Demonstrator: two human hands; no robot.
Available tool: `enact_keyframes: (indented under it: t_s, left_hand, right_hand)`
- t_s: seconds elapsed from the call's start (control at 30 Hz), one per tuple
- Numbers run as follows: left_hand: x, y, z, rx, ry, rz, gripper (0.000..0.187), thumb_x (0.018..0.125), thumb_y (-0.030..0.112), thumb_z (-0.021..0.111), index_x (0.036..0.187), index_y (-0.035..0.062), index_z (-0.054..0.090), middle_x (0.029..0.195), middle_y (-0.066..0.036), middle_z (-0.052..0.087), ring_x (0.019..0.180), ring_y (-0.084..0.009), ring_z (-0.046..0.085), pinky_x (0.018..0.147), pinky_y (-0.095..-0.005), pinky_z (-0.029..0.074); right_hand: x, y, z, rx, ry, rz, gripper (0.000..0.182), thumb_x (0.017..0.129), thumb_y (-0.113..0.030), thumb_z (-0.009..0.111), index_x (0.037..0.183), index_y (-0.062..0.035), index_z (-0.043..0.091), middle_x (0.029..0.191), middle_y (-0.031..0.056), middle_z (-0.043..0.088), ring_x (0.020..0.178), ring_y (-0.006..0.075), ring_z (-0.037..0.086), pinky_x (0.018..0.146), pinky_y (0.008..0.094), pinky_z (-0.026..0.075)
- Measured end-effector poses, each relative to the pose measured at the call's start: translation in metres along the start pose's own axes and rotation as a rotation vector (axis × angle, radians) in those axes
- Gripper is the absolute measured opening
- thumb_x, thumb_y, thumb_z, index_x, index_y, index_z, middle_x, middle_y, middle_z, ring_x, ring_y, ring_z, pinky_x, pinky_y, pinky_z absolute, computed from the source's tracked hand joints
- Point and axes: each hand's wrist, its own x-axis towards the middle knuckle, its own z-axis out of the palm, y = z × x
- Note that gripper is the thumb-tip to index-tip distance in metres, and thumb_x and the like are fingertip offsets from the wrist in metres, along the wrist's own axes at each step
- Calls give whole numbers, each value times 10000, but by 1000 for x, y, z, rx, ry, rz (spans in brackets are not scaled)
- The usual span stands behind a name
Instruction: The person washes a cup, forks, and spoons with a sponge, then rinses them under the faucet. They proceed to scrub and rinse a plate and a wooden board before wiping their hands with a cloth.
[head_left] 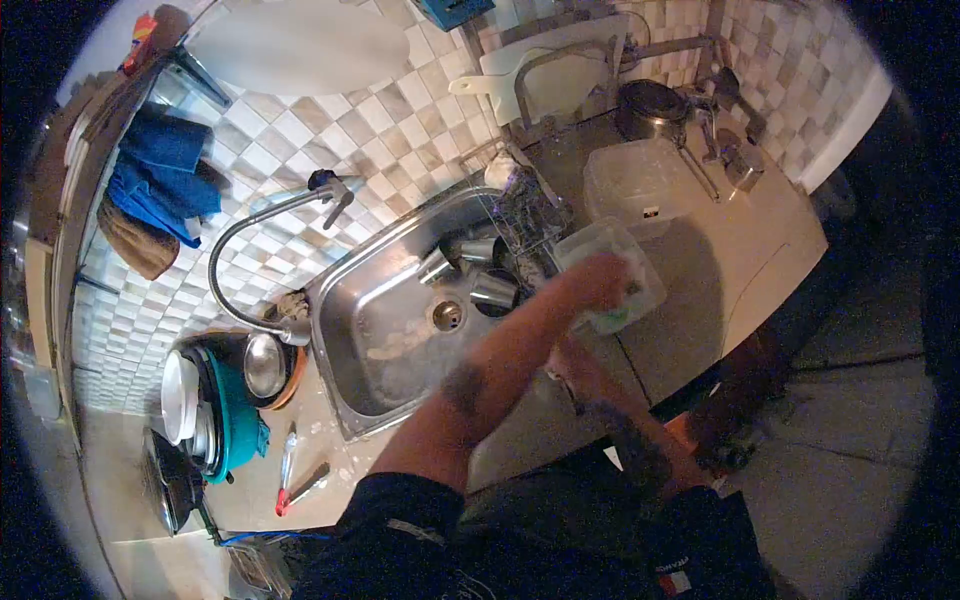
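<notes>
A clear plastic container (648, 262) is tilted over the counter at the right of the sink. My left hand (602, 282) reaches across to it, fingers curled at its opening; what they hold, if anything, is hidden. Below, my right hand (568, 362) is closed at the container's near edge, partly covered by my left forearm. Something pale green shows faintly through the container's lower side. Several metal cups (492, 290) lie in the steel sink (345, 345), beside the drain.
A curved faucet (215, 262) arches over the sink's left end. Stacked bowls and a teal basin (240, 420) stand left, near a red-handled utensil (284, 492). Another clear container (630, 178), a dark pan (650, 108) and a dish rack (525, 205) are at the right.
</notes>
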Motion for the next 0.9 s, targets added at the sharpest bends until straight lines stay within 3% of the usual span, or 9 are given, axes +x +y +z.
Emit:
enact_keyframes:
  t_s: [0.13,0.23,0.37,0.47,0.5,0.6,0.7,0.8,0.9]
  left_hand:
    - [-140,-15,-48,-253,624,-21,215,767,149,628,931,16,666,907,-185,647,821,-357,642,739,-435,520]
    - [-213,-57,21,-160,893,37,181,812,98,569,968,45,645,946,-156,638,856,-334,640,783,-417,512]
    - [-309,-96,45,-42,918,-195,225,768,38,564,985,64,617,969,-172,635,878,-368,626,797,-443,507]
    - [-344,-87,88,115,949,-305,228,768,41,561,989,56,617,922,-169,642,878,-375,622,782,-457,508]
    - [-354,-78,74,10,1023,-148,226,781,61,554,998,23,607,876,-179,640,815,-387,622,722,-449,519]
    - [-402,-133,118,136,936,-522,174,866,154,543,977,26,584,819,-140,612,694,-270,611,643,-378,516]
    - [-422,-115,98,-838,1381,-634,251,919,264,556,957,18,592,792,-64,627,654,-212,624,559,-346,499]
    - [-386,-97,139,-1889,1617,-322,428,952,468,466,901,60,584,698,-24,585,583,-128,559,508,-253,447]
    - [-393,-62,98,-1410,1420,-615,440,939,470,511,768,69,577,640,-7,539,554,-109,506,481,-274,396]
  right_hand:
    - [31,-110,-17,736,90,404,140,932,-155,525,921,-17,539,824,57,543,598,167,500,587,279,456]
    - [59,-99,17,464,77,246,207,961,-187,489,961,8,557,836,32,551,585,115,491,604,256,469]
    - [83,-100,90,398,-25,-115,285,982,-213,488,1129,13,580,832,16,589,779,73,535,661,275,471]
    - [88,-151,105,364,-143,-91,255,977,-212,507,1075,-3,615,804,6,576,805,76,523,664,268,450]
    - [91,-153,121,346,-67,-95,253,979,-242,502,978,-25,634,757,-15,553,711,68,495,607,249,422]
    - [89,-192,128,211,-218,-6,269,974,-270,514,903,-36,628,713,-19,553,624,64,482,554,252,415]
    - [92,-225,136,113,-248,-56,289,968,-278,525,838,-38,617,680,-4,550,566,67,473,514,259,408]
    - [95,-244,156,379,-234,210,317,970,-286,520,807,-33,618,682,17,566,550,75,501,504,257,420]
    - [106,-223,173,195,-283,335,383,981,-330,484,806,-13,609,681,45,575,590,121,555,558,303,466]
